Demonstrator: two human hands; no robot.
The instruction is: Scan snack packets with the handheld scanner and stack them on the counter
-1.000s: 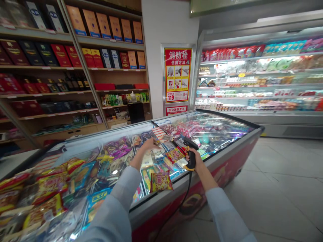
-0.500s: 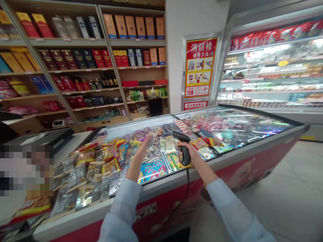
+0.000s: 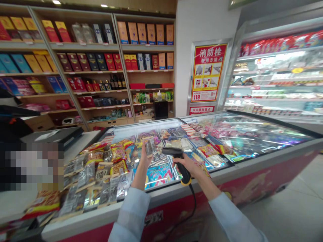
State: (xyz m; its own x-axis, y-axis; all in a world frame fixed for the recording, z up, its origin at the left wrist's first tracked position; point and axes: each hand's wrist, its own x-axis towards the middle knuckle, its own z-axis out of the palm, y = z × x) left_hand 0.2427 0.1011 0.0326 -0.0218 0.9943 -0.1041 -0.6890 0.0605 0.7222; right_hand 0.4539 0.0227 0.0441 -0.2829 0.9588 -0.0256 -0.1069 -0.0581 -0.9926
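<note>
Inside the glass-topped chest freezer [image 3: 252,167], bagged snacks [image 3: 118,160] crowd below a barcode scanner [image 3: 182,167].

Two hands working here: my right hand [image 3: 186,164] grips one barcode scanner [image 3: 180,164], my left hand [image 3: 144,158] has one clear packet [image 3: 150,147], one black cable [image 3: 194,205] drops below, one chest freezer [image 3: 161,198] beneath both!

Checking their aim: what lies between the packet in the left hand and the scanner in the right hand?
Head view: a bare gap between packet and barcode scanner, above the freezer's snacks.
</note>
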